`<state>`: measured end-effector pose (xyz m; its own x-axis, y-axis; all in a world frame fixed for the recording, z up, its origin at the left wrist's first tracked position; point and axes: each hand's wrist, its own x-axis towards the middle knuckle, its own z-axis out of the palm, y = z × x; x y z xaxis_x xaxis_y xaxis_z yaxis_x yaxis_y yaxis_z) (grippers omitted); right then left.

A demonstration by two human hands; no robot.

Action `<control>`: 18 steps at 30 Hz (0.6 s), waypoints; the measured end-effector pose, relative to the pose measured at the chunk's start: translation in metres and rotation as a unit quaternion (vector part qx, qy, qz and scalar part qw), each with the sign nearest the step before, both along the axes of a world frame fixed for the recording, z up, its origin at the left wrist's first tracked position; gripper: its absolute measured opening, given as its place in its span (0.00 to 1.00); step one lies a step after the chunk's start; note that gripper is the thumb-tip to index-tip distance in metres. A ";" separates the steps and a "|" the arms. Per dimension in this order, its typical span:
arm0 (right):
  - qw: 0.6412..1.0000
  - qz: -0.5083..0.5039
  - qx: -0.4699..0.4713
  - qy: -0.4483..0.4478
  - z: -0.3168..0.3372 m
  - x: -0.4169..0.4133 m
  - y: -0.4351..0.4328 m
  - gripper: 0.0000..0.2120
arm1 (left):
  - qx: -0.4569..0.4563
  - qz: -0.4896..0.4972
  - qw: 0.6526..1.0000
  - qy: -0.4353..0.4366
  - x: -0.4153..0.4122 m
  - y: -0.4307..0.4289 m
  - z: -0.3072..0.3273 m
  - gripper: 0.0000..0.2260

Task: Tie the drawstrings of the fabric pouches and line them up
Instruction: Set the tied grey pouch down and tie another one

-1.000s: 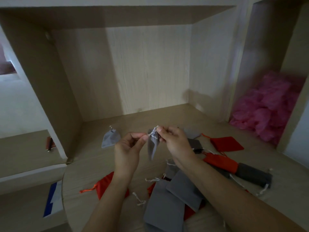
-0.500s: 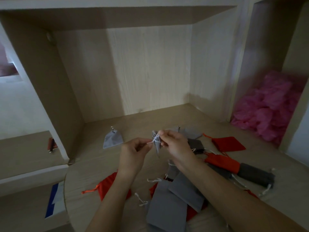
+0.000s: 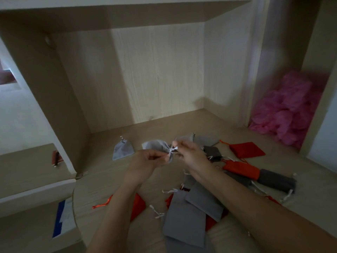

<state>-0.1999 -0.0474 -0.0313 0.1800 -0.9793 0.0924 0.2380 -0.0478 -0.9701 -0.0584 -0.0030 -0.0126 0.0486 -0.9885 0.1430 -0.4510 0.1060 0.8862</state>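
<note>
While both hands are raised over the wooden desk (image 3: 109,178) in the head view, they meet at the gathered neck of a light grey pouch (image 3: 155,146), which is held up off the surface with its body spread out to the left. The left hand (image 3: 145,161) has its fingers curled, and thumb and forefinger are closed in a pinch at the neck of that pouch; whether they grip cloth or cord there is too blurred to tell. The right hand (image 3: 189,154) pinches the white drawstring (image 3: 171,149) between thumb and forefinger just right of the neck, the other fingers curled loosely behind.

Far left on the desk, apart from the rest, lies a tied grey pouch (image 3: 122,149) with its cinched top pointing away. To the right of the hands a loose spread of pouches lies untied: a far red pouch (image 3: 246,149), an orange-red pouch (image 3: 240,169) touching a dark grey pouch (image 3: 277,180), and nearer, under the right forearm, overlapping flat grey pouches (image 3: 184,229). A near red pouch (image 3: 137,205) shows partly under the left forearm. In the compartment on the far right sits a heap of pink material (image 3: 288,110)
</note>
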 end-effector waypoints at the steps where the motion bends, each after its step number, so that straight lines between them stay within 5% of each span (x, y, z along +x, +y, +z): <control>1: 0.999 0.006 -0.027 0.023 0.002 -0.002 -0.001 0.08 | -0.015 0.000 1.000 -0.002 0.002 0.000 0.000 0.04; 5: 0.993 0.025 -0.095 0.058 0.006 -0.005 -0.002 0.10 | -0.096 0.033 0.995 -0.017 0.011 -0.001 0.001 0.02; 8: 0.989 0.061 -0.093 0.093 0.006 -0.005 -0.001 0.10 | -0.042 0.018 0.995 -0.091 0.025 0.001 0.000 0.12; 12: 0.985 0.091 -0.092 0.116 0.009 -0.007 0.003 0.07 | -0.042 -0.029 0.993 -0.110 0.034 0.006 0.001 0.07; 18: 0.936 0.175 -0.140 0.272 0.008 -0.022 -0.003 0.09 | -0.072 0.188 0.975 -0.098 0.091 -0.020 -0.004 0.17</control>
<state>-0.2220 -0.0499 -0.0234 0.5793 -0.8035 0.1374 -0.2396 -0.3289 -0.9134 0.0322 -0.0229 -0.0164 0.3610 -0.8752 0.3219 -0.6413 0.0176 0.7671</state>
